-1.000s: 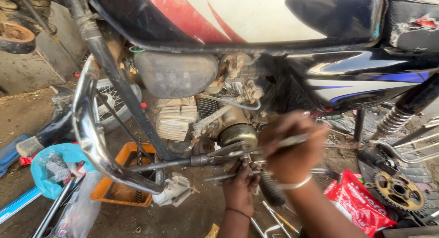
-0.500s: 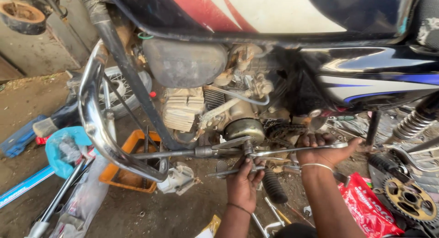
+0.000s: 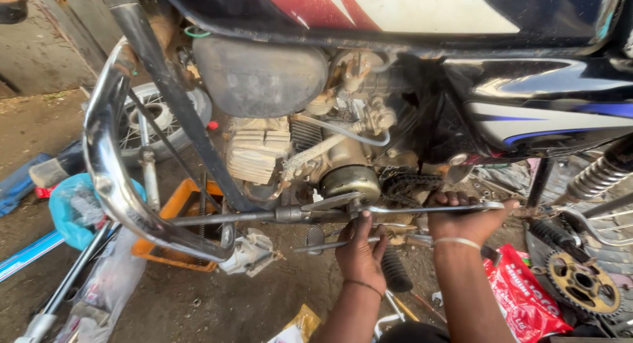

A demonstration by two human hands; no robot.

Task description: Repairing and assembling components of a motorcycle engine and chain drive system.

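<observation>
A motorcycle engine (image 3: 330, 158) fills the middle of the view, with the tank above it. A long silver spanner (image 3: 409, 209) lies nearly level under the engine, its head on a fitting by the footrest bar (image 3: 264, 216). My left hand (image 3: 361, 250) grips around the spanner's head end from below. My right hand (image 3: 469, 221) is closed over the far end of the spanner's handle, next to the drive chain (image 3: 412, 183).
A chrome crash guard (image 3: 109, 165) curves down at the left. Behind it lie an orange tray (image 3: 173, 208), a blue plastic bag (image 3: 71, 208) and a wheel hub (image 3: 158, 112). At the right lie a red packet (image 3: 521, 297), a sprocket (image 3: 583, 283) and a shock spring (image 3: 600, 175).
My right hand has slid right along the spanner's handle to its end, and the handle has dropped to nearly level. My left hand stayed at the head.
</observation>
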